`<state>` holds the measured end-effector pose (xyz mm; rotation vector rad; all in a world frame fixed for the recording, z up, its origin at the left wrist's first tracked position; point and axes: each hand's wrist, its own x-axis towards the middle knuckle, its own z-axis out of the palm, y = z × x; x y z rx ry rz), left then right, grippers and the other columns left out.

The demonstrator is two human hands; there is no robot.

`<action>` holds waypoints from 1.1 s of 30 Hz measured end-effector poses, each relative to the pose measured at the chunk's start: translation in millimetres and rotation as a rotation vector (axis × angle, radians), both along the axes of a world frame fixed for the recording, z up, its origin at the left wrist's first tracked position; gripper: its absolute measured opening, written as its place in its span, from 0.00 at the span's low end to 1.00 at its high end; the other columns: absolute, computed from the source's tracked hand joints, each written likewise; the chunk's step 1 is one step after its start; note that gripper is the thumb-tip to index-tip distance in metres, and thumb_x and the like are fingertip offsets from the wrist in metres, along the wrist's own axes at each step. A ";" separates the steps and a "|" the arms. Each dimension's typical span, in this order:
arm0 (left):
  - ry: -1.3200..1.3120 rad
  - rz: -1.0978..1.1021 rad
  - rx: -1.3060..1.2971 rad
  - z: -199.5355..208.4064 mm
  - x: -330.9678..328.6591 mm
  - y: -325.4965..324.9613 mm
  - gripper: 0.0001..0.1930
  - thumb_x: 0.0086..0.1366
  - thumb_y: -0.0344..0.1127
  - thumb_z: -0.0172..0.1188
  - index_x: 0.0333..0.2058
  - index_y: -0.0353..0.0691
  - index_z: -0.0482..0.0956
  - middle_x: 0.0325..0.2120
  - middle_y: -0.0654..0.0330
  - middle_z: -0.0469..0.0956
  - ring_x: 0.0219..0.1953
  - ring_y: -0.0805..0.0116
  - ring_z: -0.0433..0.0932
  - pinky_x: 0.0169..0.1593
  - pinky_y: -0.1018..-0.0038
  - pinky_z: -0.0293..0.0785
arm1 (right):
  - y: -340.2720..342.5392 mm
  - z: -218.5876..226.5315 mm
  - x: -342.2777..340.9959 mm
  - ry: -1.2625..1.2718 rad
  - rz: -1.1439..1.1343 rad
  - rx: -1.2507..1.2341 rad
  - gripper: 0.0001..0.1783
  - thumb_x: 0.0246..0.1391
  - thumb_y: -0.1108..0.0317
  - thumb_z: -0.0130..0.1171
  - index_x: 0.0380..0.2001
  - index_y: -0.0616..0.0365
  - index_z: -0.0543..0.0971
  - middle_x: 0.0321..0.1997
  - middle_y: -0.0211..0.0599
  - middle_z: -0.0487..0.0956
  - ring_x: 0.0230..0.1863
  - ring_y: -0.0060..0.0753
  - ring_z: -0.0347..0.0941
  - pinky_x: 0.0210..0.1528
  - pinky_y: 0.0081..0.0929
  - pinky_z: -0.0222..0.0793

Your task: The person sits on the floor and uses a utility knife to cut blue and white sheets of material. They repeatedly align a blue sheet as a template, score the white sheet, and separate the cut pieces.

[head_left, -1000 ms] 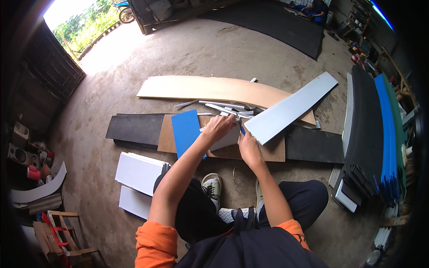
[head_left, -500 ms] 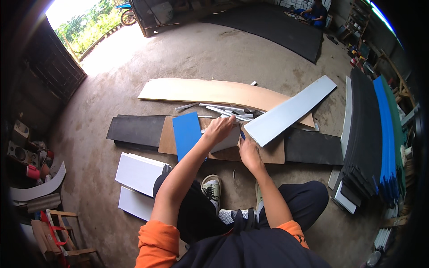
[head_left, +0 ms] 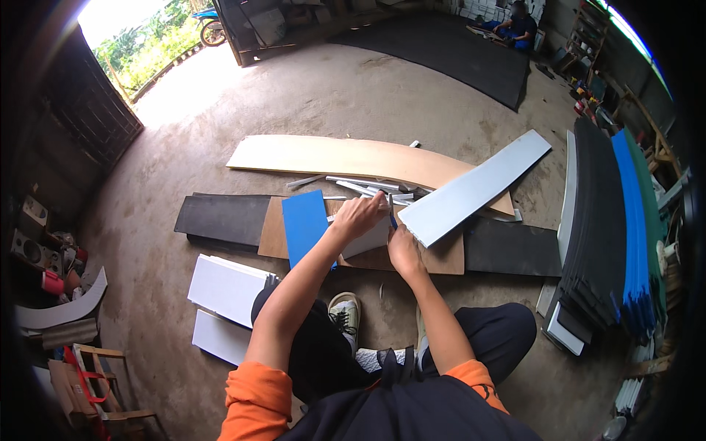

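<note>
My left hand point(head_left: 359, 214) is closed at the far edge of a small white sheet point(head_left: 369, 240), its fingers bunched against it. Partly under my forearm, that sheet lies on a brown board point(head_left: 440, 259). In my right hand point(head_left: 404, 250) is a slim blue-handled cutter point(head_left: 393, 217), pointing away from me beside the sheet's right edge; its tip is hard to make out. Just left of my left forearm a blue sheet point(head_left: 305, 224) rests across the board. A long white panel point(head_left: 478, 187) slants off to the right of my right hand.
Beyond my hands lie thin white offcuts point(head_left: 355, 185) and a long tan board point(head_left: 316, 153). Black sheets point(head_left: 511, 246) extend under the brown board. White panels point(head_left: 232, 287) are stacked by my left knee. Black and blue sheets point(head_left: 634, 213) stand at right. A person point(head_left: 517, 28) sits far off.
The cutter and my right hand have shifted slightly left, close to my left hand. The view has tilted a little; the sheets and boards lie as before.
</note>
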<state>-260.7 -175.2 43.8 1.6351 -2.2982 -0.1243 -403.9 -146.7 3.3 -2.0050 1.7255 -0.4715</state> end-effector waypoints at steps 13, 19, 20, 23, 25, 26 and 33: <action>0.339 -0.044 -0.052 10.4 -8.1 -11.2 0.10 0.49 0.43 0.59 0.29 0.47 0.80 0.30 0.62 0.76 0.32 0.60 0.76 0.35 0.67 0.73 | -4.5 19.0 -13.3 0.060 0.135 -0.040 0.17 0.53 0.60 0.45 0.32 0.68 0.67 0.24 0.61 0.74 0.32 0.61 0.72 0.37 0.49 0.68; 0.316 0.090 -0.119 11.4 -21.4 -13.4 0.09 0.49 0.40 0.59 0.28 0.43 0.76 0.28 0.59 0.75 0.29 0.56 0.77 0.31 0.65 0.73 | -15.3 18.5 -7.1 0.109 0.092 -0.074 0.17 0.54 0.60 0.42 0.34 0.67 0.67 0.27 0.62 0.74 0.34 0.62 0.72 0.39 0.51 0.66; 0.270 0.085 -0.137 6.4 -18.8 -17.9 0.10 0.49 0.38 0.58 0.30 0.41 0.74 0.28 0.58 0.75 0.29 0.56 0.77 0.32 0.65 0.73 | -16.2 18.9 -6.7 0.119 0.090 -0.071 0.17 0.55 0.60 0.42 0.34 0.67 0.67 0.27 0.62 0.74 0.34 0.62 0.72 0.39 0.51 0.66; 0.255 0.128 -0.099 1.3 -7.8 -16.9 0.10 0.50 0.37 0.58 0.29 0.40 0.73 0.28 0.58 0.75 0.29 0.55 0.76 0.32 0.63 0.73 | -1.3 30.8 -0.9 0.099 0.103 0.095 0.15 0.53 0.65 0.41 0.37 0.67 0.66 0.33 0.62 0.74 0.39 0.61 0.71 0.43 0.49 0.65; 0.297 0.082 -0.081 3.6 -6.6 -15.3 0.10 0.49 0.36 0.57 0.30 0.39 0.73 0.30 0.56 0.75 0.31 0.52 0.76 0.34 0.62 0.72 | 2.2 36.6 -2.5 0.082 0.086 0.144 0.14 0.52 0.67 0.40 0.38 0.67 0.65 0.35 0.62 0.74 0.40 0.60 0.71 0.44 0.48 0.64; 0.308 0.080 -0.037 4.0 -6.9 -13.7 0.11 0.48 0.34 0.56 0.31 0.38 0.73 0.32 0.54 0.75 0.32 0.50 0.75 0.36 0.60 0.71 | 3.6 37.8 -1.7 0.077 0.067 0.158 0.15 0.52 0.67 0.40 0.39 0.67 0.65 0.35 0.63 0.74 0.40 0.60 0.71 0.44 0.49 0.64; 0.320 0.020 -0.040 4.9 -9.4 -6.0 0.11 0.51 0.38 0.55 0.29 0.37 0.73 0.30 0.55 0.74 0.30 0.50 0.75 0.34 0.61 0.71 | -16.6 27.7 3.4 0.019 0.057 0.252 0.17 0.53 0.64 0.39 0.40 0.67 0.64 0.36 0.65 0.73 0.42 0.62 0.70 0.45 0.47 0.64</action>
